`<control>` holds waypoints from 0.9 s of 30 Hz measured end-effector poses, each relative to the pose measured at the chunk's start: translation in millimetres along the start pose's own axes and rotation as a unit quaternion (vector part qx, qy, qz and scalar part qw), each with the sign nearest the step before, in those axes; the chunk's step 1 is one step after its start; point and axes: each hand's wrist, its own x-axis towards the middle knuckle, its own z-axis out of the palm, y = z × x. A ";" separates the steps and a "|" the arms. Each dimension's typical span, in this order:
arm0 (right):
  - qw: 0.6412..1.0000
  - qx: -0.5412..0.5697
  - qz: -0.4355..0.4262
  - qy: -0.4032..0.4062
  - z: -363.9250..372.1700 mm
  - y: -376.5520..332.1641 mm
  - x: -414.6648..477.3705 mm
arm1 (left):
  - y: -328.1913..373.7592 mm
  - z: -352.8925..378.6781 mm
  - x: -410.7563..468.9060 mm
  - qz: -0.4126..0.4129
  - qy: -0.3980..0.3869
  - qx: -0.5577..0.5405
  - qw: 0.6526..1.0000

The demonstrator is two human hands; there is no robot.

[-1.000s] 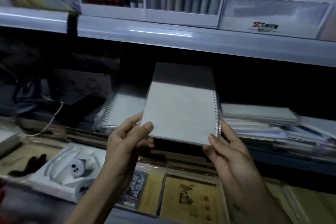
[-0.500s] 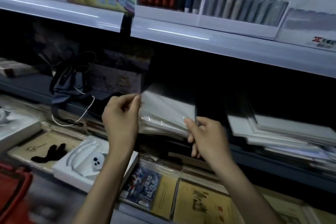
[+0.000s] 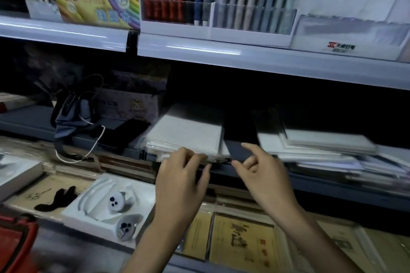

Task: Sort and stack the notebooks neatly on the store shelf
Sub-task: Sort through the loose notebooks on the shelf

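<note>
The spiral notebook (image 3: 188,133) now lies flat on top of the left stack (image 3: 153,150) on the middle shelf (image 3: 26,123). Half a second ago both hands held it tilted in front of that shelf, and a second ago they held it up facing the camera.

The left hand (image 3: 179,184) has its fingers (image 3: 190,157) curled against the front edge of the stack, just under the notebook. Blur hides whether they pinch anything. The right hand (image 3: 266,179) has let go: its fingers (image 3: 248,147) are spread and loosely bent, holding nothing, with the forefinger reaching toward the notebook's right front corner.

The notebook's cover is pale, matte and rectangular, with a row of binding holes down its right edge. The layers under it are glossy with clear wrapping, and their front edges are uneven. A dark gap (image 3: 239,126) separates this stack from a second pile of notebooks (image 3: 315,142) that fans out loosely to the right. To the left are a flat black object (image 3: 128,133) and a grey bag (image 3: 73,117) with a white cord, well apart from the hands. The upper shelf rail (image 3: 221,53) hangs low over the stacks, leaving a shallow slot above them.
</note>
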 end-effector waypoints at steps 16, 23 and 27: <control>0.972 -0.105 0.032 0.207 -122.9 160.3 -54.9 | 148.3 83.6 -31.7 0.197 -0.100 -0.060 0.973; 0.939 -0.125 0.125 0.296 -179.5 209.0 -67.7 | 255.6 130.0 -7.5 0.292 -0.105 -0.109 0.944; 0.922 -0.129 0.183 0.316 -208.3 231.1 -78.9 | 317.9 162.9 17.6 0.394 -0.086 -0.067 0.913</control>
